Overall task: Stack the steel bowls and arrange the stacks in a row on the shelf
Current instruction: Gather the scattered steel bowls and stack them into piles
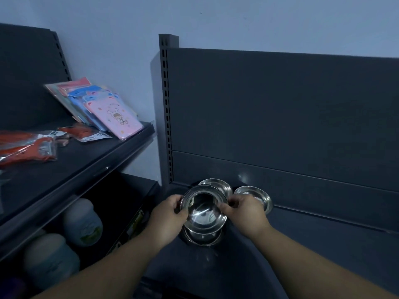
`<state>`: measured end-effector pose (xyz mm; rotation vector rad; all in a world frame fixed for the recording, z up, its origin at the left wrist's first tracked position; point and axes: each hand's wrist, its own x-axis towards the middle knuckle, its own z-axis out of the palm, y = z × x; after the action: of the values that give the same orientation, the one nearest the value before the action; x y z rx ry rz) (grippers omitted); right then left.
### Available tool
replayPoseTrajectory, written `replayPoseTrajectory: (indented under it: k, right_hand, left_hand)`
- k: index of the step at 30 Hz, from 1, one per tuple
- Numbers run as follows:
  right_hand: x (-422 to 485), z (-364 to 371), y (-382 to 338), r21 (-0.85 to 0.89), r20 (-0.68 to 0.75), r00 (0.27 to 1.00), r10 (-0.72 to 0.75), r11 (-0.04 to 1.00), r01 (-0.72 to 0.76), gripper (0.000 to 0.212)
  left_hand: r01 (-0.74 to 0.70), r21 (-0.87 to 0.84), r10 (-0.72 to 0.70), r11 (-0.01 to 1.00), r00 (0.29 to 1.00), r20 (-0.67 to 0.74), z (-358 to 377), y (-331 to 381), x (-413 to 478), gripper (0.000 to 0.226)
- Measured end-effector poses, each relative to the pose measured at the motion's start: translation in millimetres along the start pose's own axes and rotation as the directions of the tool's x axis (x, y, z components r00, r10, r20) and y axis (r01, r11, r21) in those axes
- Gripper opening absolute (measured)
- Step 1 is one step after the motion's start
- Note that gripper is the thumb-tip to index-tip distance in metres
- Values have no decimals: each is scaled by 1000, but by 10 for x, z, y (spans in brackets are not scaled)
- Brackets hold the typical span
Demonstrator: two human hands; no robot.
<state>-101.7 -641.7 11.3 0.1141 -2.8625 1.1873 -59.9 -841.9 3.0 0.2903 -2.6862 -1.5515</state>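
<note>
Lower bowl [203, 240] lying mostly hidden under held bowl [203, 211], left grip [169, 215] and right grip [243, 213] pinching its rim, bowl sitting between both grips.

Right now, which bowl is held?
The front bowl, rim held by left hand and right hand, above a lower bowl; back bowl and right bowl sit behind.

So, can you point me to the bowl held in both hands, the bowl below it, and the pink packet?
held bowl [204, 214]: head view, shiny inner bottom.
lower bowl [203, 239]: head view, front outer wall.
pink packet [118, 118]: head view, the cartoon figure on its face.
</note>
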Motion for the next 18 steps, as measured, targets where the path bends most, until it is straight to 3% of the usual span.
replayPoseTrajectory:
  k: [4,6,15,18]
  right_hand:
    - [-9,104,133,35,78,994,74,996,-77,24]
    - [-10,131,164,52,101,991,83,995,-88,18]
    - [21,157,278,106,145,966,212,968,-228,33]
    - [16,120,383,354,214,880,423,806,-474,50]
  left_hand:
    - [-65,316,92,946,993,-71,58,-22,-1,8]
    - [-84,410,135,908,986,-98,100,-91,22,13]
    - [-87,390,137,917,985,-101,213,-230,103,16]
    - [-66,349,105,935,990,-92,232,-240,131,15]
